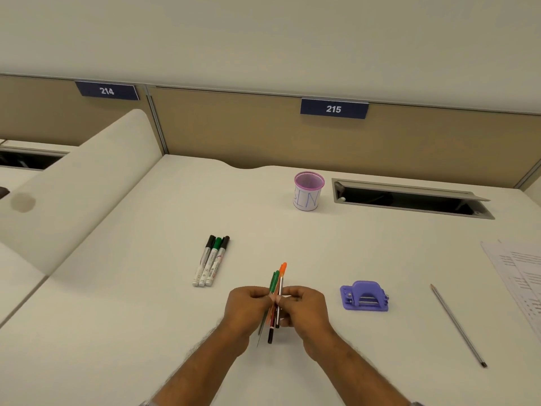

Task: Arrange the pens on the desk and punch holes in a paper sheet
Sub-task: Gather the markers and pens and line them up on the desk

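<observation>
A bundle of thin pens (277,281), with green and orange caps on top, stands almost upright on the white desk (146,317). My left hand (247,309) and my right hand (304,310) both pinch it from either side. Three whiteboard markers (211,261) lie side by side to the left. A purple hole punch (364,296) sits to the right of my hands. Further right lies a grey pencil (456,325). A printed paper sheet (519,276) lies at the desk's right edge, partly cut off.
A pink mesh pen cup (308,191) stands at the back. An open cable tray (409,199) is set in the desk behind the punch. A beige partition (234,127) bearing labels 214 and 215 closes the back. A low white divider (76,186) bounds the left.
</observation>
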`<state>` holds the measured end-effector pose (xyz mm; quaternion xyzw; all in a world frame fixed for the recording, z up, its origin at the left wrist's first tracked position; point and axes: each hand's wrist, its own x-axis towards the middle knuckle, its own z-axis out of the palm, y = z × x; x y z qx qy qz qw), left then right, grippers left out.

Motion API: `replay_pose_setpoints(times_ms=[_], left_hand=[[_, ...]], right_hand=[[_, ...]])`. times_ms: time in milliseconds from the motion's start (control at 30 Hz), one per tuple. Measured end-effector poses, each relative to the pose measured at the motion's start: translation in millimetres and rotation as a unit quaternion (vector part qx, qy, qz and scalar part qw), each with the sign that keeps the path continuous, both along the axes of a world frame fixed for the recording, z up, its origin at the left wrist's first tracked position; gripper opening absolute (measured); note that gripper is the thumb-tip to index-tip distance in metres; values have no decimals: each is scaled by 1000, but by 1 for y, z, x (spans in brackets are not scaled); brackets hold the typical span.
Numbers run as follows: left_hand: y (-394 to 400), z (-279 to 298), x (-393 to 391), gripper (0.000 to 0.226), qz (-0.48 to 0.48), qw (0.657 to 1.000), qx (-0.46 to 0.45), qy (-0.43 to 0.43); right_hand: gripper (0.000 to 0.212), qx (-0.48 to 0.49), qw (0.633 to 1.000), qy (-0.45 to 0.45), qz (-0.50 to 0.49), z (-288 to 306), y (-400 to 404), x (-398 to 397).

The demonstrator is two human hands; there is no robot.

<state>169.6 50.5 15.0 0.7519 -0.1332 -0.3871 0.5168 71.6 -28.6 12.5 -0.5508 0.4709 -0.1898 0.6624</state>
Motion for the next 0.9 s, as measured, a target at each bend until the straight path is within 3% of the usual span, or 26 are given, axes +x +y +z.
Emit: replay_pose_setpoints(times_ms=[233, 367, 633, 900], left_hand=[[-4, -9, 29, 13, 24, 999, 23, -33], [-11, -10, 53, 28, 16, 997, 54, -61], [-31, -19, 81, 44, -7, 974, 131, -182], [-13, -19, 79, 57, -68, 946, 138, -285]], right_hand=[[24, 10, 998, 37, 53, -4, -8, 38], [29, -4, 996, 62, 61, -9, -14, 62], [37, -112, 977, 164, 80, -25, -27, 110], [38, -193, 962, 179, 76, -40, -34, 118]])
